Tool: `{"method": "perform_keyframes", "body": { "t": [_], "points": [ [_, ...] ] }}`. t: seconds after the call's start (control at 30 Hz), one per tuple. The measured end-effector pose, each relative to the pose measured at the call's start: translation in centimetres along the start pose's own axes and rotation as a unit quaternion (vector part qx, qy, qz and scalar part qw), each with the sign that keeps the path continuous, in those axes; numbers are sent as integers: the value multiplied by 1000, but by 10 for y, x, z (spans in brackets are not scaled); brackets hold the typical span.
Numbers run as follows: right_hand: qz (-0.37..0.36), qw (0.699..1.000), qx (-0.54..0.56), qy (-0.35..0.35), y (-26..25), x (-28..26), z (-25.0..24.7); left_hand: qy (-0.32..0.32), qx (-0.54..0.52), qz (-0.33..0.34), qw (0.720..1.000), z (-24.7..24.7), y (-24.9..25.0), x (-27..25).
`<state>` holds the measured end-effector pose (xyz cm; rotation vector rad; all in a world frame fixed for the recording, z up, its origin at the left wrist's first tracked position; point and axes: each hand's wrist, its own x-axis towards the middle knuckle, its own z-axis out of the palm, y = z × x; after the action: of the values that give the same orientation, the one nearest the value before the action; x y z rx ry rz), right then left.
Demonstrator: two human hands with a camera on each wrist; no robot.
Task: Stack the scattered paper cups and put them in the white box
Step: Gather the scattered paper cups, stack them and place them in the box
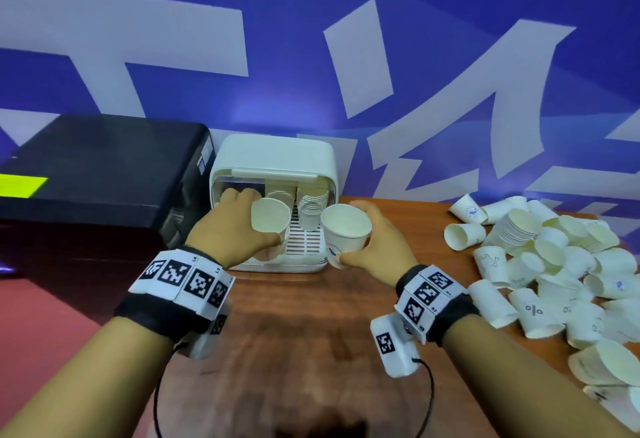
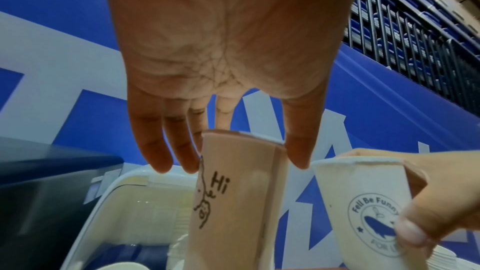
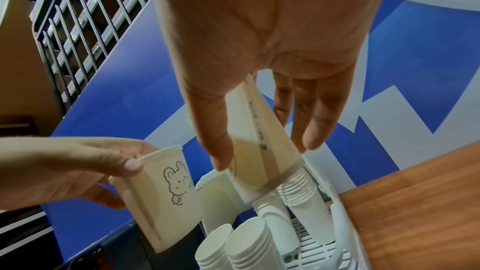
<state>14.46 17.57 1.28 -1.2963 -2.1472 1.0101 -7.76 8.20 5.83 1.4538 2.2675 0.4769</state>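
The white box (image 1: 221, 174) stands open at the table's back, with stacks of paper cups (image 1: 311, 209) inside. My left hand (image 1: 257, 219) grips one upright paper cup (image 1: 273, 216) by its rim, just above the box's front left part. In the left wrist view this cup (image 2: 233, 202) carries a "Hi" doodle. My right hand (image 1: 350, 232) holds a second cup (image 1: 343, 226) with a blue logo beside the box's front right corner, tilted slightly. The two cups are side by side and apart. A heap of loose cups (image 1: 554, 264) lies on the right of the table.
A large black case (image 1: 97, 178) stands directly left of the box. A blue and white wall runs behind the wooden table (image 1: 294, 333). In the right wrist view several cup stacks (image 3: 246, 243) lean inside the box on its slotted floor (image 3: 311, 254).
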Motion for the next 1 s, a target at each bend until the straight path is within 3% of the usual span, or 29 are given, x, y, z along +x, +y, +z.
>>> {"method": "perform_keyframes", "body": {
  "t": [0.33,0.57,1.0],
  "points": [
    [45,999,-19,-15,-13,19,31,-13,7,-29,999,-13,-44,24],
    [44,999,-9,-6,-14,50,40,-2,19,-41,999,-17,-48,45],
    [21,998,-3,-61,-21,88,82,-16,28,-38,999,-2,-67,76]
  ]
}}
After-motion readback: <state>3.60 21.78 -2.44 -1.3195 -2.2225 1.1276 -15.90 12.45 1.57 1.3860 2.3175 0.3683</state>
